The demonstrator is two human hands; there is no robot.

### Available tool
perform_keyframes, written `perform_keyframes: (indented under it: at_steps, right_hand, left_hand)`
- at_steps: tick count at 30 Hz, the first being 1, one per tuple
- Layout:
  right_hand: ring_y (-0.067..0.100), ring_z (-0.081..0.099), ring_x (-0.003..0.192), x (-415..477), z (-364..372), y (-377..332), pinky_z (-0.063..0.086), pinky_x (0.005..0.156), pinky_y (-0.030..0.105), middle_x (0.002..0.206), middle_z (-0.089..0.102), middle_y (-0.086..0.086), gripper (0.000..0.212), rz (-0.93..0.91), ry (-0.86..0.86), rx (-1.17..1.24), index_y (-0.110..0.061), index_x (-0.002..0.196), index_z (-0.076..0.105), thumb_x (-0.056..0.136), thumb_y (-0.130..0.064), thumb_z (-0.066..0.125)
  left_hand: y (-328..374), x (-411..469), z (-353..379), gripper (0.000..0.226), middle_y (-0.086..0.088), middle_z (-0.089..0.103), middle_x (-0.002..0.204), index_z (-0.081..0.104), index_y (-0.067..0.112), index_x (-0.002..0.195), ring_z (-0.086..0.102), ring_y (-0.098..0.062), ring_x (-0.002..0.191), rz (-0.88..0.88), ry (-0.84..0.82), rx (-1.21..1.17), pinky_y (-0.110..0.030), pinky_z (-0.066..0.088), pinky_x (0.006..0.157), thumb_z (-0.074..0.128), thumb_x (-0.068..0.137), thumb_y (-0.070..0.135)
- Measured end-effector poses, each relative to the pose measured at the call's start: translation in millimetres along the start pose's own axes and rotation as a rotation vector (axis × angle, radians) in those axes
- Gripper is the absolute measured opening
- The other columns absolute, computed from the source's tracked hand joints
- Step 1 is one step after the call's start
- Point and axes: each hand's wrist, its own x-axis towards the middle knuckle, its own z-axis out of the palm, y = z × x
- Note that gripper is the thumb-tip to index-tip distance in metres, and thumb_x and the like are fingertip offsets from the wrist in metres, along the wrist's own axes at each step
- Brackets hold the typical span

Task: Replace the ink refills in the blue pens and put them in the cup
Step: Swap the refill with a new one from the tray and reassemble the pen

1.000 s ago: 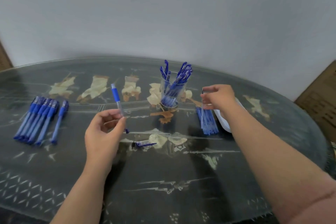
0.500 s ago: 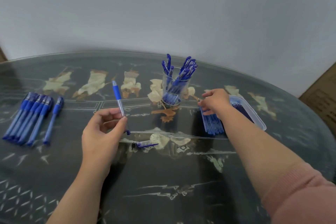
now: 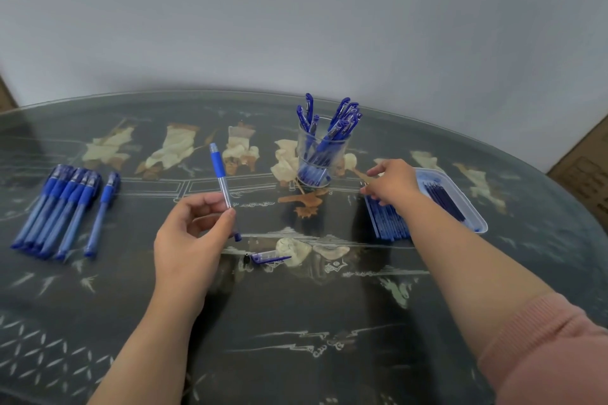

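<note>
**A:** So, where does the pen point(image 3: 224, 186) sit, and what has hold of it?

**B:** The left hand point(image 3: 194, 235) pinches it by thumb and fingertips low on the clear barrel. It stands nearly upright above the middle of the table point(image 3: 296, 322), with the blue rubber sleeve above the fingers.

**A:** And the right hand point(image 3: 393, 184)?

**B:** Its fingers are curled down onto the far end of the loose refills point(image 3: 386, 225), right of centre and just beside the tray point(image 3: 475, 209). I cannot tell whether one is actually pinched.

**A:** How would a refill handle?

**B:** It's light, thin and a bit bendy, I'd judge, and likely to roll on the glossy top. Take it near one end so the other can be fed into the barrel (a squeeze at mid-length may bow it).

**A:** And the pen itself?

**B:** It's stiff and light, and the smooth plastic is probably slick, so the rubber sleeve is the surer hold. The cup point(image 3: 320, 154) stands near the far edge, the cap point(image 3: 270, 256) lies toward the near edge, and the waiting pens point(image 3: 59, 210) lie by the left edge.
</note>
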Motion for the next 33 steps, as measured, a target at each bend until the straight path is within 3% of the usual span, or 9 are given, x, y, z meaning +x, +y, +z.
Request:
perform_keyframes:
  at_steps: [10, 20, 27, 30, 33]
  right_hand:
    - [0.025, 0.068, 0.094, 1.0, 1.3, 4.5, 0.057, 0.072, 0.033, 0.102, 0.069, 0.01, 0.03, 0.004, 0.025, 0.006, -0.015, 0.106, 0.068, 0.08, -0.003, 0.077]
    - [0.026, 0.066, 0.1, 2.3, 3.7, 5.4, 0.057, 0.088, 0.041, 0.105, 0.069, 0.011, 0.029, -0.009, 0.043, 0.004, -0.014, 0.107, 0.069, 0.081, -0.003, 0.076]
    - [0.027, 0.066, 0.1, 3.3, 1.6, 7.4, 0.057, 0.087, 0.042, 0.11, 0.068, 0.01, 0.025, -0.048, 0.086, 0.039, -0.015, 0.105, 0.069, 0.083, -0.007, 0.076]
    - [0.021, 0.065, 0.091, -2.4, -7.3, 13.0, 0.056, 0.078, 0.036, 0.11, 0.066, 0.005, 0.017, -0.097, 0.179, 0.094, -0.02, 0.103, 0.068, 0.088, -0.014, 0.071]
    - [0.02, 0.06, 0.088, -12.3, -25.4, 30.7, 0.045, 0.077, 0.03, 0.104, 0.066, 0.003, 0.016, -0.122, 0.324, 0.026, -0.019, 0.102, 0.072, 0.09, -0.011, 0.063]
  left_hand:
    - [2.3, -1.2, 0.2, 0.02, 0.0, 0.067, 0.083, 0.067, 0.017, 0.093, 0.065, -0.01, 0.066, -0.006, -0.002, -0.018, -0.014, 0.053, 0.061, 0.068, 0.085, -0.002]
    - [3.0, -1.5, 0.6, 0.021, 0.001, 0.066, 0.082, 0.066, 0.017, 0.093, 0.064, -0.01, 0.064, 0.001, 0.0, -0.024, -0.014, 0.053, 0.06, 0.067, 0.086, -0.003]
    - [1.2, -1.0, -0.4, 0.021, 0.001, 0.068, 0.083, 0.067, 0.017, 0.093, 0.064, -0.012, 0.065, 0.01, -0.002, -0.013, -0.018, 0.056, 0.063, 0.067, 0.086, -0.003]
    - [-0.6, -0.5, -1.3, 0.022, 0.002, 0.068, 0.084, 0.067, 0.02, 0.093, 0.065, -0.015, 0.069, 0.014, -0.01, 0.016, -0.028, 0.057, 0.07, 0.068, 0.085, -0.001]
    - [-2.9, -0.4, -1.8, 0.025, 0.002, 0.069, 0.088, 0.067, 0.025, 0.093, 0.067, -0.02, 0.082, 0.021, -0.033, 0.076, -0.036, 0.057, 0.076, 0.069, 0.085, 0.001]
